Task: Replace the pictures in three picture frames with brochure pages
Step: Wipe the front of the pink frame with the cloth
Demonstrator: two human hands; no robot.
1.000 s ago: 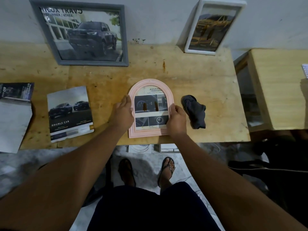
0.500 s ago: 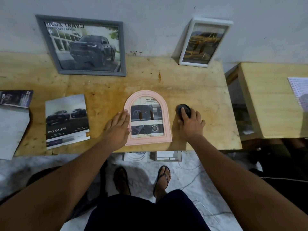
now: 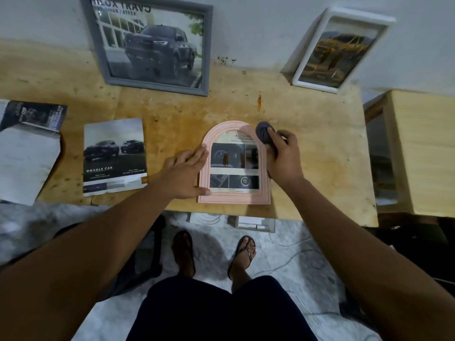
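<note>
Now my right hand [image 3: 283, 156] is bringing the dark cloth [image 3: 264, 133], clutched tight, over the pink frame [image 3: 234, 196] lying on the table [image 3: 320, 134]. My left hand [image 3: 187, 173] is pressing its rim, fingers [image 3: 200, 153] straight

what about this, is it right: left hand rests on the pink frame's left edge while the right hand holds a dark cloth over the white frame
No: the head view shows the right hand holding the dark cloth over the upper right of the pink frame, not the white frame. The left hand rests on the pink frame's left edge.
</note>
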